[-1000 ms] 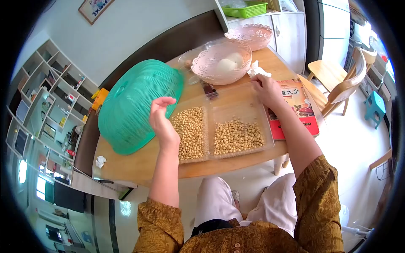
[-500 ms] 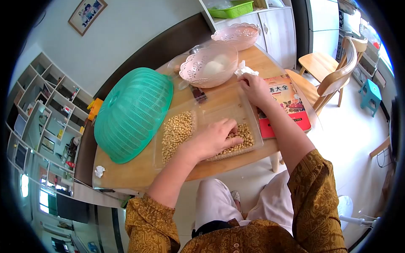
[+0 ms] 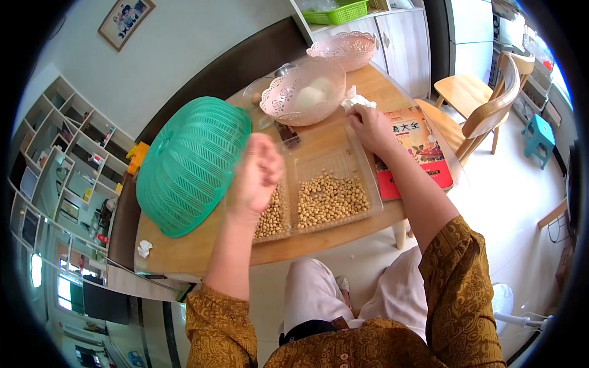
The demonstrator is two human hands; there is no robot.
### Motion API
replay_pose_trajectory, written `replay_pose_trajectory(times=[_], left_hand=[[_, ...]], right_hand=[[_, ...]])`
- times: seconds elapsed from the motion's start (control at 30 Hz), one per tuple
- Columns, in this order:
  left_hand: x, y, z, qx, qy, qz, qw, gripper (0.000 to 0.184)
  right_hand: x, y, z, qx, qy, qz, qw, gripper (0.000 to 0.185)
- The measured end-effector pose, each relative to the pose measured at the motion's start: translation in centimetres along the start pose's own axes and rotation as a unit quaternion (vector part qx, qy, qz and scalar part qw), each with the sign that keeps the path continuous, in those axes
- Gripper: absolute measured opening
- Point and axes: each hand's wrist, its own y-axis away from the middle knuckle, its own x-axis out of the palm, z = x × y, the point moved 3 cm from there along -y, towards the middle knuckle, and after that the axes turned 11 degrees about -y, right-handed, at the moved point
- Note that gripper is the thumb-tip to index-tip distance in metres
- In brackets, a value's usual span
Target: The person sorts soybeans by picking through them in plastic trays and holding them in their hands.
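Note:
Two clear plastic tray halves sit side by side at the front of the table, each with soybeans. Beans spread across the front of the right half; those in the left half are partly hidden by my left hand. That hand is raised over the left half, blurred, its fingers curled; whatever is in them cannot be seen. My right hand is closed by the right half's far right corner, between a crumpled white tissue and a red-and-yellow book. Its fingertips are hidden.
A green mesh food cover stands at the left of the table. Behind the trays are a pink lacy bowl with pale round items and another pink bowl. Wooden chairs stand to the right; tissue lies front left.
My left hand has lifted out of the right half's beans and moved left, over the left half. More beans show in the right half. My right hand has barely moved.

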Motion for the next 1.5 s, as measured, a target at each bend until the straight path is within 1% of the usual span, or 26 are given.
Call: replay_pose_trajectory(times=[0.07,0.1,0.13,0.17,0.2,0.27,0.3,0.37,0.5,0.53,0.6,0.63,0.7,0.83,0.9,0.97,1.1,1.2,1.27,1.4,1.5], left_hand=[[-5.0,-0.6,-0.5,0.017,0.193,-0.01,0.981,0.029],[-7.6,-0.7,-0.3,0.017,0.192,-0.01,0.981,0.029],[-10.2,-0.4,0.1,0.034,0.294,0.0,0.955,0.025],[-11.4,-0.2,0.3,0.052,0.392,0.01,0.918,0.022],[-11.5,-0.1,0.3,0.052,0.392,0.008,0.918,0.022],[-12.1,0.5,0.4,0.05,0.466,-0.034,0.883,0.013],[-11.7,0.6,0.3,0.053,0.466,-0.036,0.883,0.013],[-10.3,0.5,0.2,0.035,0.417,-0.084,0.904,0.011],[-10.2,0.8,0.0,0.058,0.382,-0.128,0.914,0.014],[-10.7,0.7,0.3,0.057,0.381,-0.128,0.914,0.014],[-11.4,0.5,0.5,0.083,0.392,-0.067,0.914,0.019],[-11.4,0.5,0.5,0.084,0.392,-0.067,0.914,0.019],[-11.3,0.6,0.4,0.099,0.367,-0.092,0.92,0.025],[-10.7,0.7,0.1,0.119,0.329,-0.122,0.929,0.028],[-10.7,0.8,0.0,0.133,0.275,-0.151,0.94,0.028],[-10.5,0.9,-0.1,0.138,0.261,-0.155,0.943,0.028],[-10.2,1.0,-0.2,0.158,0.221,-0.159,0.949,0.027],[-10.3,1.0,-0.2,0.16,0.22,-0.162,0.948,0.026],[-10.3,1.0,-0.2,0.164,0.216,-0.164,0.949,0.025],[-9.9,1.2,-0.4,0.172,0.198,-0.182,0.947,0.023],[-9.8,1.3,-0.5,0.176,0.19,-0.187,0.947,0.021]], right_hand=[[0.0,0.0,0.1,0.004,0.002,0.002,1.0,0.017],[0.1,0.0,0.0,0.004,0.002,0.001,1.0,0.017],[0.1,0.0,0.0,0.007,0.005,0.002,1.0,0.017],[0.1,0.0,-0.1,0.01,0.007,0.004,1.0,0.017],[0.1,-0.1,-0.2,0.01,0.007,0.006,1.0,0.017],[0.1,-0.1,-0.3,0.017,-0.004,0.013,1.0,0.018],[0.1,-0.1,-0.1,0.015,-0.005,0.016,1.0,0.018],[-0.1,0.0,0.1,0.025,0.003,0.015,1.0,0.019],[0.0,0.0,-0.2,0.022,0.006,0.018,1.0,0.021],[0.0,-0.1,-0.3,0.02,0.005,0.02,1.0,0.021],[0.0,-0.1,-0.3,0.017,0.003,0.022,1.0,0.021],[0.0,-0.1,-0.2,0.019,0.004,0.021,1.0,0.021],[0.0,-0.1,-0.3,0.022,0.006,0.018,1.0,0.021],[0.1,-0.1,-0.4,0.016,0.006,0.016,1.0,0.018],[0.0,-0.1,-0.2,0.014,0.004,0.018,1.0,0.018],[0.1,-0.1,-0.2,0.03,0.007,0.029,0.999,0.022],[0.0,0.0,-0.1,0.026,0.006,0.027,0.999,0.022],[0.0,0.0,0.0,0.008,0.007,0.012,1.0,0.018],[-0.1,0.0,0.1,0.024,0.003,0.027,0.999,0.022],[0.0,0.0,-0.1,0.019,0.001,0.028,0.999,0.022],[0.1,0.0,-0.2,0.006,0.007,0.013,1.0,0.018]])
